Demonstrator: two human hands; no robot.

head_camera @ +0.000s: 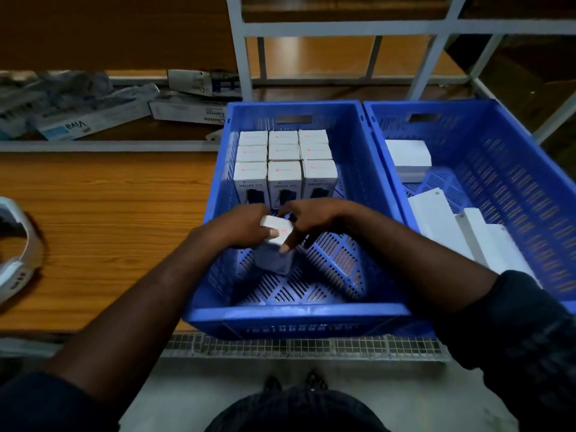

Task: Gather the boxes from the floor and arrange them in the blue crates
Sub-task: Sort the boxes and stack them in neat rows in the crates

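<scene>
Both hands on one box (277,232), upright inside left crate (299,316), near its front. Left hand (240,227) grips it from the left, right hand (307,221) pinches the top from the right. Nine boxes (283,157) packed 3x3 at the back. Right crate (530,169) holds loose white boxes (436,213).

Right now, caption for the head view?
Left hand and right hand hold a white box inside the left blue crate.

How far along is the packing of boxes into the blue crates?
Done: nine white boxes stand in rows at the left crate's far end; loose boxes lie in the right crate. In hand: left hand and right hand hold a tenth box. Left: the left crate's near half is bare.
</scene>
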